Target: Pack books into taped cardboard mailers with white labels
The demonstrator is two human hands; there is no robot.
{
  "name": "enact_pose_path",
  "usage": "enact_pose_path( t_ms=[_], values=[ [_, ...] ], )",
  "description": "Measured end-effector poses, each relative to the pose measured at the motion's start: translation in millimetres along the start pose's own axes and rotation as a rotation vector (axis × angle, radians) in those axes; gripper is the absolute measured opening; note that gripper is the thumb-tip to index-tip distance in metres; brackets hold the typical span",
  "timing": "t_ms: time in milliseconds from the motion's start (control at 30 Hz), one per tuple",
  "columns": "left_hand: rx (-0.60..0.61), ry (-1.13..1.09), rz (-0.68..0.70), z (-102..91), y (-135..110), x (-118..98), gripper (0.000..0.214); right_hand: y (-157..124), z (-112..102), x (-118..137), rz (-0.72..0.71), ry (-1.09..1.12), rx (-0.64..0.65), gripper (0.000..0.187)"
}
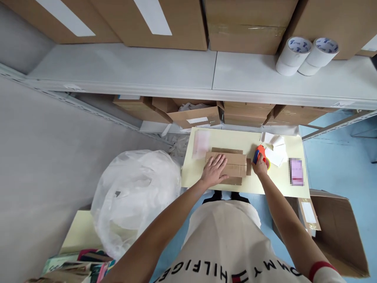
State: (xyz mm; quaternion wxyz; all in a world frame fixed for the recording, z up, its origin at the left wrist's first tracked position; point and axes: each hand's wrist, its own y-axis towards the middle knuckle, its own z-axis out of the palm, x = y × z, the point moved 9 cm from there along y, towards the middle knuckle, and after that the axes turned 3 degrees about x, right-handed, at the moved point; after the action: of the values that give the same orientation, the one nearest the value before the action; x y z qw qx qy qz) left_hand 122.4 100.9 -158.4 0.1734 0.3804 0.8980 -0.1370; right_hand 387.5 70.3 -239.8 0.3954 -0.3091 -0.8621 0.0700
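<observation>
A flattish cardboard box [235,158] lies on the pale yellow table [188,169], with flaps sticking out at its sides and right end. My left hand [214,169] rests flat on the box's left part, fingers spread. Just right of the box, my right hand [259,165] is wrapped around a red and blue tape dispenser [261,151]. A yellow-edged roll shows at the dispenser's right side. The dispenser's handle is mostly hidden by my fingers.
White paper slips [277,151] and a blurred purple item [296,171] lie at the table's right. A pink sheet [201,144] is at its left. A big bubble-wrap roll [138,196] stands left, an open carton [338,232] right. Shelves [165,70] hold boxes and tape rolls [294,55].
</observation>
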Motion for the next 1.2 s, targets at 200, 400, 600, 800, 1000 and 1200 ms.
enact_pose_path(
  t_ms=[200, 400, 600, 800, 1000, 1200],
  values=[
    [-0.033, -0.049, 0.007, -5.5, 0, -1, 0.075, -9, -47, 26, -0.109, 0.110, -0.013, 0.056],
    [-0.083, -0.119, 0.042, -9.6, -6, -12, 0.071, -49, -106, 110, -0.327, 0.287, -0.072, 0.033],
    [-0.121, -0.220, 0.011, -18.0, -12, -22, 0.059, -68, -51, 157, -0.324, 0.241, 0.253, 0.043],
    [-0.194, -0.813, -0.101, -30.9, -12, -6, 0.040, -68, -38, 157, -0.379, 0.149, 0.311, 0.048],
    [-0.180, -1.562, -0.418, -10.0, 1, 9, 0.048, -68, -41, 155, -0.394, 0.154, 0.310, 0.048],
    [-0.149, -1.655, -0.546, -9.1, 7, 13, 0.035, -70, -41, 156, -0.410, 0.132, 0.307, 0.048]
  ],
)
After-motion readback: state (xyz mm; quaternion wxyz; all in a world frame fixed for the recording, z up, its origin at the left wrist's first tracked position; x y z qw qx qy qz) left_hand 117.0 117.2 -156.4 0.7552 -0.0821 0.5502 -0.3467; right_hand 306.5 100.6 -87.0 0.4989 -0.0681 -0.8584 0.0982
